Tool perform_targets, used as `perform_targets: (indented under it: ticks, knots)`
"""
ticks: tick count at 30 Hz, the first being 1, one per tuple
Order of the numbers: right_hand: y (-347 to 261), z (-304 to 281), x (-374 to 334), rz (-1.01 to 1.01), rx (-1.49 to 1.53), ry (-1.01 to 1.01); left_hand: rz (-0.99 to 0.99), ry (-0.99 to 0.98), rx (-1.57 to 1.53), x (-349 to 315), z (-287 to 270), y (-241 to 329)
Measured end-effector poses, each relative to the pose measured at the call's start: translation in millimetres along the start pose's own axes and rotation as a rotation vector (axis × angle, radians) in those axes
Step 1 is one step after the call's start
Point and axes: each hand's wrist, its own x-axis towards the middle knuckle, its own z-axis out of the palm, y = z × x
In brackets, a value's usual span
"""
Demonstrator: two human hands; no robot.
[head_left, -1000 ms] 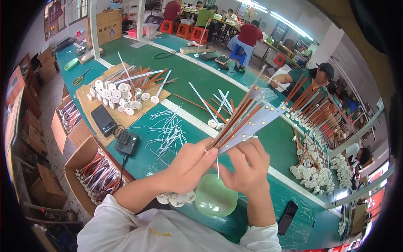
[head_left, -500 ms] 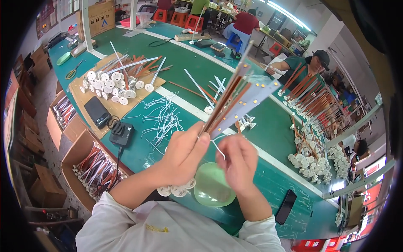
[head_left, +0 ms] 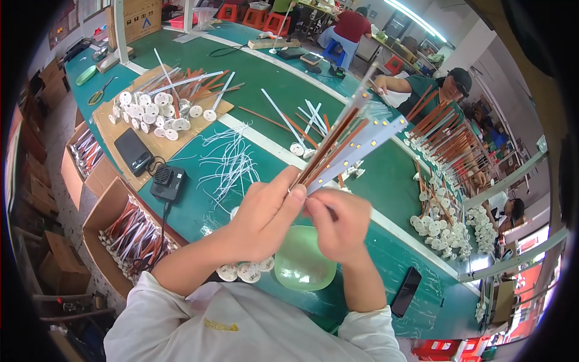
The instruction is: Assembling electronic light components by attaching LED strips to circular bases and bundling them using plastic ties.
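Note:
My left hand (head_left: 268, 211) is wrapped round a bundle of LED light strips (head_left: 356, 143), white and brown, that slants up to the right. Small yellow chips dot the white faces. Close against the lower part of the bundle, my right hand (head_left: 339, 222) has its fingers pinched together on a thin white wire, which they now mostly hide. Round white discs (head_left: 248, 273) show below my left wrist; whether they belong to the held bundle I cannot tell. A pale green bowl (head_left: 306, 259) lies under my hands.
Loose white wires (head_left: 232, 163) lie scattered left of centre. A pile of disc-ended strips (head_left: 151, 111) rests on cardboard behind. A black fan-like device (head_left: 167, 182), a carton of strips (head_left: 129, 235) and a phone (head_left: 406, 291) are nearby. A co-worker (head_left: 449, 90) sits across the table.
My right hand has moved in against the bundle and its fingers have closed. The white wire end that hung loose between my hands is now hidden. The view has shifted slightly.

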Motion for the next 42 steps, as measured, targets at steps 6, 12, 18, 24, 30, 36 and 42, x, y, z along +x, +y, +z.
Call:
perform_targets:
  ticks: [6,12,18,24,30,36,42]
  knots:
    - [7.8,7.5,-7.4,0.374,0.351,0.137,-0.002,-0.034,-0.029,0.7,-0.1,1.1]
    - [19.7,-2.2,15.5,-0.552,-0.545,0.196,-0.071,0.054,-0.001,4.1,0.0,-18.6]
    - [21.0,8.1,-4.3,-0.292,-0.482,0.022,-0.038,-0.008,0.039,7.4,2.5,-9.0]
    - [7.7,28.9,-8.0,0.298,0.231,0.329,-0.032,0.057,0.063,9.1,2.1,-18.1]
    - [29.8,13.5,5.9,-0.428,-0.617,0.234,-0.044,0.033,0.06,7.2,-0.5,-19.2]
    - [26.7,13.6,-10.4,-0.215,-0.248,0.128,0.038,-0.041,0.041,6.4,4.9,-20.2]
    - [20.7,20.8,-8.3,-0.287,-0.568,0.142,-0.051,-0.04,0.038,9.1,-1.6,-21.4]
